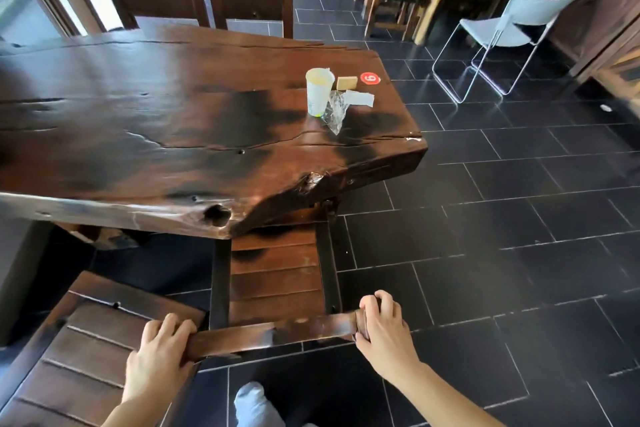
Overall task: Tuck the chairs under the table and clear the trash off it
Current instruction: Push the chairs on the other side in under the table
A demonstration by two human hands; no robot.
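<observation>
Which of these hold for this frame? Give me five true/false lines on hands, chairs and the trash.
1. Both hands grip the top rail of the dark wooden slatted chair: left hand, right hand. True.
2. The white paper cup lies on its side. False: it stands upright on the dark wooden slab table.
3. The crumpled clear plastic wrapper lies next to the cup. True.
4. That chair's seat is fully under the table. False: only its front part is.
5. The white folding chair is tucked under the table. False: it stands apart on the black tiles.

Four dark wooden chairs (277, 274), one white folding chair (498, 31), one cup (318, 91), perhaps three scraps (358, 98).
</observation>
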